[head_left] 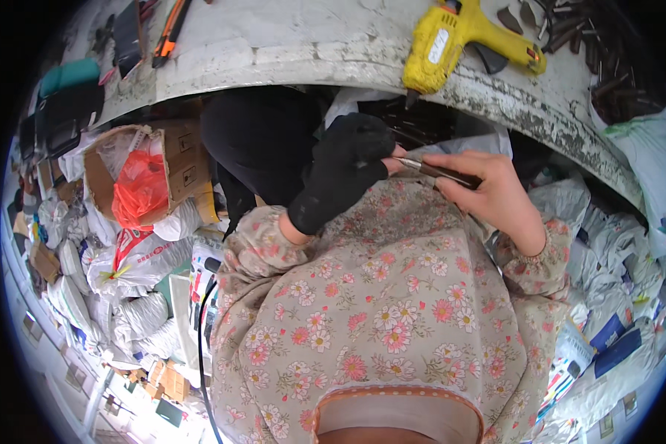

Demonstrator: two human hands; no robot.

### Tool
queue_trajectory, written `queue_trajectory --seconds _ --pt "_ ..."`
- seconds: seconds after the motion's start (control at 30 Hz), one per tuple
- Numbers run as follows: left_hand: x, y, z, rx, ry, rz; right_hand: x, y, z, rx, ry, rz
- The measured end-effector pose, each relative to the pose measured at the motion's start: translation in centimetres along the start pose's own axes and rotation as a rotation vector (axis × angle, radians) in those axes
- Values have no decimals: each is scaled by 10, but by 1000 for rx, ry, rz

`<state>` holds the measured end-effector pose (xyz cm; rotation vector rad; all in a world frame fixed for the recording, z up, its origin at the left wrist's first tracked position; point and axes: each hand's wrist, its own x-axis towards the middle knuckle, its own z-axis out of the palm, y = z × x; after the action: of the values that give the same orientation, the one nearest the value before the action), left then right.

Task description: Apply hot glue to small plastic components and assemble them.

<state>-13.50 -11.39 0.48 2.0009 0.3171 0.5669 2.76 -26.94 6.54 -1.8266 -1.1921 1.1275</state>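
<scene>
My left hand (351,159), in a black glove with bare fingertips, is closed near the table's front edge. Its fingertips pinch at the silver metal end of a slim dark-brown handle (455,175), whose tip they hide. From the other side my bare right hand (496,189) grips this handle between thumb and fingers. The handle lies nearly level between both hands, above my lap. Below the table edge, behind the hands, several similar dark-brown pieces (411,122) show in shadow.
A yellow hot glue gun (440,48) lies on the worn white table (296,37), its nozzle over the front edge. An orange-black cutter (172,31) is at the left. Brown handles (614,59) heap at the far right. Left stands a cardboard box (181,166) with a red bag.
</scene>
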Motion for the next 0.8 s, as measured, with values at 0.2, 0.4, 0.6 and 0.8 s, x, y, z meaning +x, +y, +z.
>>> queue_trajectory --seconds 0.2,0.4,0.6,0.8 --pt "19 -2 -12 480 229 179 31 89 50 -117 130 -123" --pt "129 -43 -81 903 347 19 68 160 98 -416 80 -12" --pt "172 -107 -116 1106 162 -154 51 116 58 -39 -194 -131" --pt "145 -73 -92 974 454 69 22 24 -101 38 290 21"
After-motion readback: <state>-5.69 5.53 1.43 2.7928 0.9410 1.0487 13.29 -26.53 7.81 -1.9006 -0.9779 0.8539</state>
